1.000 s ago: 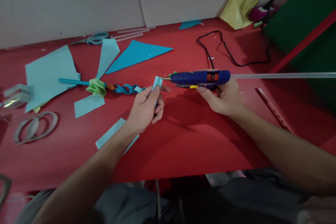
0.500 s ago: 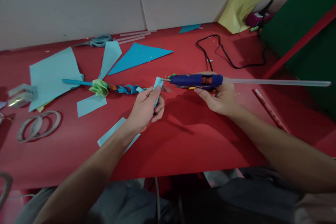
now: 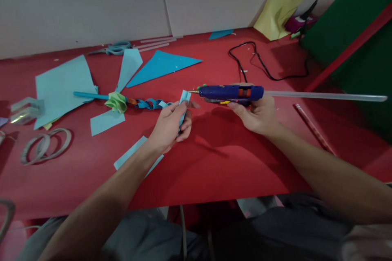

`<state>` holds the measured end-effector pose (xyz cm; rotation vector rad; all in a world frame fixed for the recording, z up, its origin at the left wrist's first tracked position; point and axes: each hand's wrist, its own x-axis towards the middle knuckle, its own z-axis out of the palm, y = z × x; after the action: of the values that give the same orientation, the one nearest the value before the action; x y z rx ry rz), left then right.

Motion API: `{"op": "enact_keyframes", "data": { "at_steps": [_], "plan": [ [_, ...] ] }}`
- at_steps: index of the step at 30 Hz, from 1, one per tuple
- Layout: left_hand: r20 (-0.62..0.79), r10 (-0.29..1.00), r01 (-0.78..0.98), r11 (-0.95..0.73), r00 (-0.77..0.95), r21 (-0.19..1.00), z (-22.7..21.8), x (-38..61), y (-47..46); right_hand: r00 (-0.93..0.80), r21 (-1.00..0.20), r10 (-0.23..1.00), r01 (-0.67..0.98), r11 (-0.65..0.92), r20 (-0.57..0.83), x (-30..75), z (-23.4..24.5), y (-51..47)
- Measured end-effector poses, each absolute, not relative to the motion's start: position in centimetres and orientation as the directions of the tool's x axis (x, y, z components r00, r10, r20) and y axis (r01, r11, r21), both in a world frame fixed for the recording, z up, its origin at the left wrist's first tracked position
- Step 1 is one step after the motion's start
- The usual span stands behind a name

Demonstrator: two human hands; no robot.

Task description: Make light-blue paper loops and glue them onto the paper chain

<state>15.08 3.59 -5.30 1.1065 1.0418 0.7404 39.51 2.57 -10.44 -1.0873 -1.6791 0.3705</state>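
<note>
My left hand pinches a folded light-blue paper strip, its upper end poking out above the thumb. In my right hand is a dark blue hot glue gun, lying sideways with a long clear glue stick out of its back. The gun's metal nozzle points left at the strip's top end; whether it touches I cannot tell. Left of my left hand lies a blue twisted paper chain, with a green paper flower and a blue stick in line with it.
Light-blue paper pieces, a darker blue sheet and scissors lie on the red table. Two tape rolls sit at left, a pencil at right. The black cord loops behind the gun; a green board stands at right.
The glue gun has shifted very slightly to the right, its nozzle still by the strip's top end. My left hand keeps its pinch on the strip in nearly the same place.
</note>
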Motion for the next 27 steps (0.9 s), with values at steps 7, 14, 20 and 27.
{"op": "enact_keyframes", "data": {
  "at_steps": [7, 14, 20, 27],
  "plan": [
    [-0.325, 0.852, 0.021, 0.347, 0.41, 0.938, -5.12, 15.03, 3.39, -0.076, -0.706, 0.826, 0.48, 0.521, 0.558, 39.27, -9.68, 2.3],
    [-0.305, 0.843, 0.011, 0.335, 0.443, 0.942, -5.29, 14.91, 3.39, -0.081, -0.698, 0.83, 0.501, 0.512, 0.551, 39.43, -9.75, 2.37],
    [-0.29, 0.848, 0.02, 0.314, 0.444, 0.949, -5.5, 14.85, 3.41, -0.096, -0.644, 0.774, 0.498, 0.581, 0.625, 39.71, -10.06, 2.62],
    [-0.289, 0.853, 0.016, 0.314, 0.434, 0.949, -5.59, 14.88, 3.38, -0.094, -0.656, 0.778, 0.48, 0.582, 0.621, 39.57, -9.94, 2.55]
  ]
}}
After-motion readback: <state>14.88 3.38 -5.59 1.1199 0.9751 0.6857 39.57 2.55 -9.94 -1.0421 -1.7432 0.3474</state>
